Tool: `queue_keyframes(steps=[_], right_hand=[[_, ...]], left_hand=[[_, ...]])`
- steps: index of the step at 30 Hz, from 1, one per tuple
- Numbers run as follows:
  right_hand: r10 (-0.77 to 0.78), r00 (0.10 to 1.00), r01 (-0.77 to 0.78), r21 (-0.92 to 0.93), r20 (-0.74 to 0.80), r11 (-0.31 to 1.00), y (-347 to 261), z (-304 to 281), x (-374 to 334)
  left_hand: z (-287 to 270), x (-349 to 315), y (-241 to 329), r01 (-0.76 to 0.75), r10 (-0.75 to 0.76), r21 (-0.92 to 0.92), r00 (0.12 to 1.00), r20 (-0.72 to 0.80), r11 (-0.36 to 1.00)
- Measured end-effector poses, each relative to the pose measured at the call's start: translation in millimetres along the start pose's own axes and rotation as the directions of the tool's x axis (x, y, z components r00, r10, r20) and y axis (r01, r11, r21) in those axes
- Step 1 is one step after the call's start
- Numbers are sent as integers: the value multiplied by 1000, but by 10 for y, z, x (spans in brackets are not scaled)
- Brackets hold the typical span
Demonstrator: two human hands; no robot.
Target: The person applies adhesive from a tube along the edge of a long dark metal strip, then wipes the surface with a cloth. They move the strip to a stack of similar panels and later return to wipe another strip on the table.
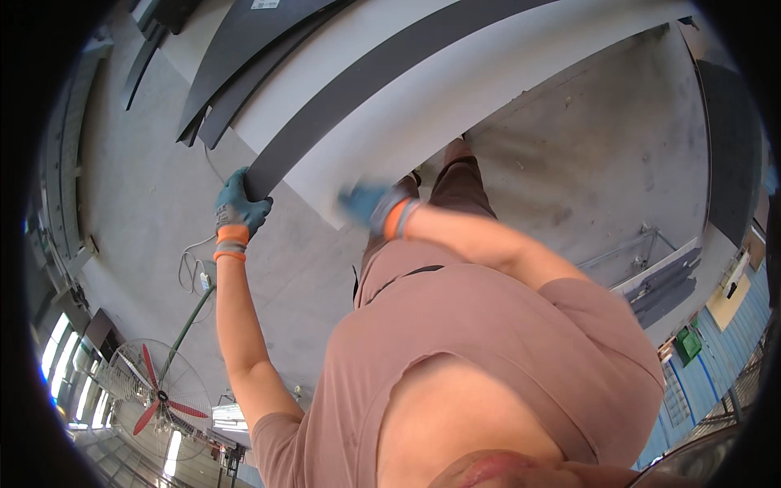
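Note:
My left hand [242, 203], in a blue-grey work glove with an orange cuff, is closed around the near left end of a long dark grey strip [333, 98]. The strip looks flat and narrow and runs far to the upper right across a white-topped surface [399, 122]. My right hand [368, 203], gloved the same way, hovers by the surface's near left corner, apart from the strip. Motion smears its fingers, so their pose and anything in them cannot be made out.
More dark grey panels [244, 57] lie stacked at the far left of the surface. A standing fan [163, 396] with red blades is at the lower left, near a loose cable [189, 264] on the floor. A rack with dark pieces [663, 285] stands at the right.

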State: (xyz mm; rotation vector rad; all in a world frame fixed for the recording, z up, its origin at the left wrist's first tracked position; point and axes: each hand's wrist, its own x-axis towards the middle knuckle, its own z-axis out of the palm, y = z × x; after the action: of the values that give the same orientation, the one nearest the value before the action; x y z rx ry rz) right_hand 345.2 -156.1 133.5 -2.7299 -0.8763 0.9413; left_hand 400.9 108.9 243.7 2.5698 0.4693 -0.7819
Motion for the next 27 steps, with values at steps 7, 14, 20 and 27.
queue_keyframes(steps=[7, 14, 20, 27], right_hand=[[-500, 866, 227, 863, 34, 451, 333, -251, -195], [434, 793, -285, 368, -428, 885, 1406, -207, -265], [-467, 852, 253, 595, 236, 762, 607, -149, -487], [64, 892, 206, 526, -448, 825, 2539, -599, -767]], left_hand=[[189, 161, -176, -71, 76, 76, 995, -59, 995], [602, 342, -639, -105, 111, 111, 992, -53, 988], [1060, 318, -1141, -130, 160, 296, 984, -83, 946], [1050, 64, -677, 137, -139, 494, 990, -34, 859]])
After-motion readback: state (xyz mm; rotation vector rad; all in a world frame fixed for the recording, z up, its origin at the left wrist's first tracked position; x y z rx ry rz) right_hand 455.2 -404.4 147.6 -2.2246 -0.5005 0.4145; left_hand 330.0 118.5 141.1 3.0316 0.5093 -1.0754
